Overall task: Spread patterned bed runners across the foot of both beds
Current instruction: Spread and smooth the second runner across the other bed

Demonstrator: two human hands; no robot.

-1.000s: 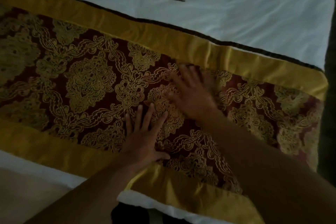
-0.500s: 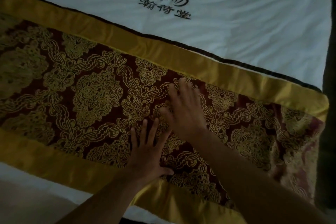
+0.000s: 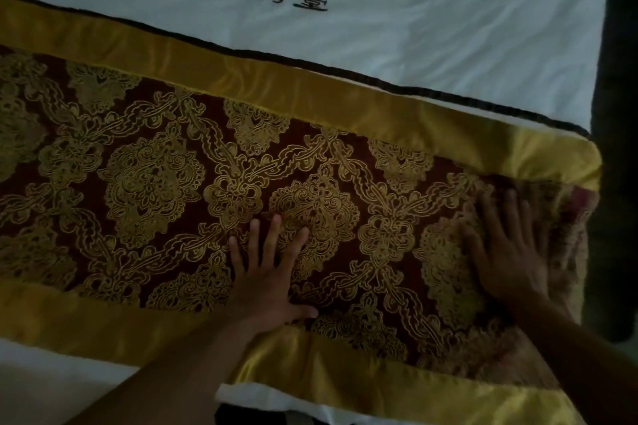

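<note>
Since half a second ago the right hand has slid from beside the left hand to the right of the frame, both flat with straight, spread fingers pressing the bed runner lying across the bed, its right end blurred and dim.
</note>
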